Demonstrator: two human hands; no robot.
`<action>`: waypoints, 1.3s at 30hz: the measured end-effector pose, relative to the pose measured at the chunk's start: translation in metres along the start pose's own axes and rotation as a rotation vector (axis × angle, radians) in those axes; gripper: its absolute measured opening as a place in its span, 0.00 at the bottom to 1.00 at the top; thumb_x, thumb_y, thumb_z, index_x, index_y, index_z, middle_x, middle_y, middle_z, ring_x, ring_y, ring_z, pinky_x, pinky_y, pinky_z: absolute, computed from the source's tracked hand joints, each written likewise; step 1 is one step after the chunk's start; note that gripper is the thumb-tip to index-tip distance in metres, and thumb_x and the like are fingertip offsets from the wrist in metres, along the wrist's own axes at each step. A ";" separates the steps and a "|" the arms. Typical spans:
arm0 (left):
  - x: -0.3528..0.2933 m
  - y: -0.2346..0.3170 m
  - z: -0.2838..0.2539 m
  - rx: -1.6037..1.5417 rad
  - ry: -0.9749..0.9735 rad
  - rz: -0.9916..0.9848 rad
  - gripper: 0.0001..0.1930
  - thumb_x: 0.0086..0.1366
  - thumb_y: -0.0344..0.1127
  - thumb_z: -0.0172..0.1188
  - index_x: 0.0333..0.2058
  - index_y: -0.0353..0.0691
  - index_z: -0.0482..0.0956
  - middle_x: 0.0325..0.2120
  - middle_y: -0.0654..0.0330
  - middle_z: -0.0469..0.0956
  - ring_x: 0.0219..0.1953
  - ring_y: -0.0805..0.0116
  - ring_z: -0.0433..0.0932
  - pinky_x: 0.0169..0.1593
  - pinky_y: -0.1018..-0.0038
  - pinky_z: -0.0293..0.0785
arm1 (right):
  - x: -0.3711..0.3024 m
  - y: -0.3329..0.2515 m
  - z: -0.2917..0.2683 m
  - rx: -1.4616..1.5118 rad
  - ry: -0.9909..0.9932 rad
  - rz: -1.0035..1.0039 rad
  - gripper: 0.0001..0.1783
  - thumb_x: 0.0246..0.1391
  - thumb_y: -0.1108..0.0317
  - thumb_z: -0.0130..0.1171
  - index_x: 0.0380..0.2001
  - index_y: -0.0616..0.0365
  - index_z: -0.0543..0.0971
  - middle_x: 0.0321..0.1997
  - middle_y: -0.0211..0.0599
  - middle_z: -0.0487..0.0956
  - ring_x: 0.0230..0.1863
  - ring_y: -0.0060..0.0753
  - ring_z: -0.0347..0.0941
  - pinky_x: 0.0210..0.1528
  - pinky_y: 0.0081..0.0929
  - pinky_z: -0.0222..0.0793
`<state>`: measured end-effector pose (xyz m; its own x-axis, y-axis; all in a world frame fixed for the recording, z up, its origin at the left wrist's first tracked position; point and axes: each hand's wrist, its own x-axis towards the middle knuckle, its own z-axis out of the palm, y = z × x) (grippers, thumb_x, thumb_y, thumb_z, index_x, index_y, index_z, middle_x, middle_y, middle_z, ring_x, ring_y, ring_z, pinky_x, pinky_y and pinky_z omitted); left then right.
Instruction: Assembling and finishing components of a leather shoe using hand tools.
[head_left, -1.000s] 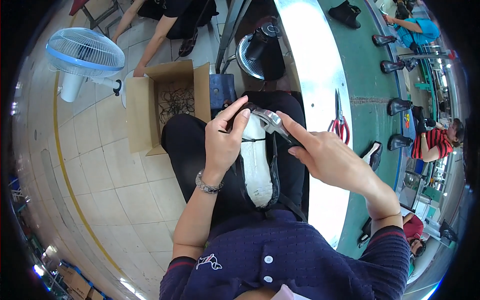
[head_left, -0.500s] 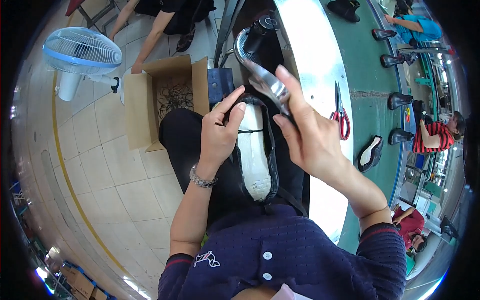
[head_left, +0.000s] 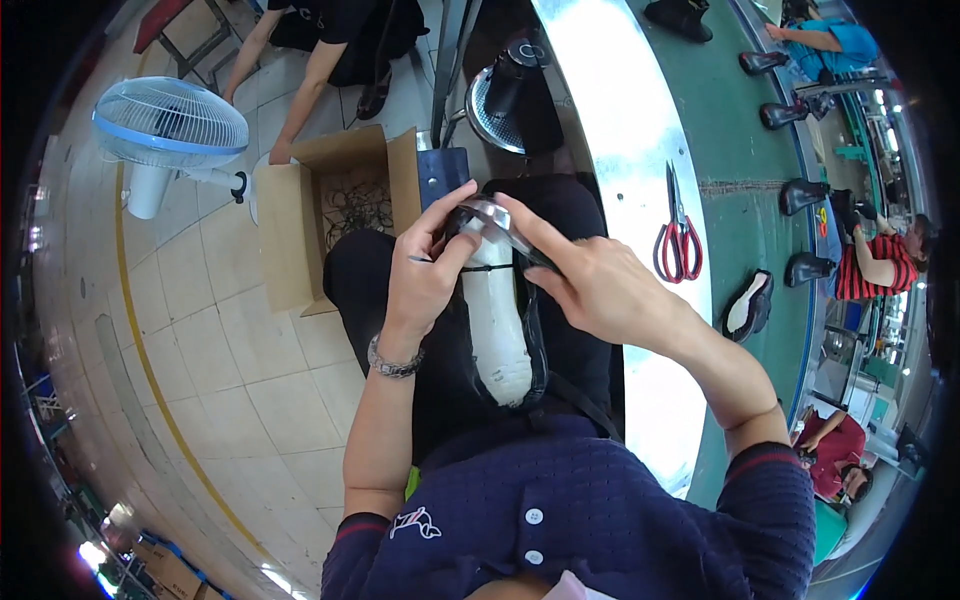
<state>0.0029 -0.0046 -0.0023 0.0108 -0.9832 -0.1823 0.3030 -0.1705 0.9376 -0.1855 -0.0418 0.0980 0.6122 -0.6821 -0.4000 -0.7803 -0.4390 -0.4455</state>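
Observation:
A black shoe upper on a last [head_left: 497, 345] lies bottom up over my lap, its pale sole side facing me. A thin black cord crosses the pale surface near the toe. My left hand [head_left: 425, 262] is closed round the toe end, thumb on the pale bottom and fingers at the side. A small thin dark piece, too small to name, sticks out between its fingers. In my right hand [head_left: 600, 290] are shiny metal pincers [head_left: 492, 212], partly hidden by the fingers. Their metal head lies over the toe edge, close to my left fingertips.
Red-handled scissors [head_left: 679, 245] lie on the pale metal bench edge [head_left: 640, 130] to my right. Past it, a green conveyor [head_left: 745, 215] carries dark shoes. At left are a cardboard box [head_left: 290, 235] of black cords and a fan [head_left: 170, 122]. Another person's arm [head_left: 310, 95] reaches down behind the box.
My right hand has brought the pincers down and left onto the toe from above its right side. My left hand keeps its hold on the shoe.

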 end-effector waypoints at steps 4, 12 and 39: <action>0.000 0.010 0.005 0.031 -0.006 -0.039 0.25 0.58 0.26 0.61 0.56 0.35 0.73 0.40 0.62 0.79 0.41 0.79 0.75 0.47 0.81 0.72 | -0.030 0.019 0.016 0.422 0.306 0.111 0.40 0.61 0.68 0.53 0.72 0.49 0.48 0.25 0.51 0.80 0.25 0.52 0.79 0.30 0.41 0.75; 0.001 0.022 0.029 0.838 0.125 0.173 0.32 0.46 0.39 0.68 0.51 0.34 0.73 0.44 0.47 0.77 0.48 0.49 0.77 0.54 0.64 0.72 | -0.042 0.129 0.086 0.143 0.560 0.670 0.33 0.62 0.59 0.54 0.69 0.48 0.59 0.45 0.58 0.75 0.43 0.53 0.77 0.45 0.44 0.73; -0.023 0.012 0.029 0.113 0.186 0.029 0.28 0.68 0.37 0.59 0.63 0.33 0.64 0.58 0.53 0.69 0.59 0.68 0.69 0.61 0.73 0.63 | -0.132 0.011 0.062 1.677 -0.238 0.199 0.32 0.52 0.49 0.65 0.50 0.62 0.71 0.26 0.18 0.65 0.25 0.12 0.62 0.24 0.12 0.57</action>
<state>-0.0215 0.0138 0.0223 0.1966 -0.9607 -0.1962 0.1915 -0.1586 0.9686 -0.2668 0.0796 0.0961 0.6551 -0.4818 -0.5820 0.0439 0.7933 -0.6072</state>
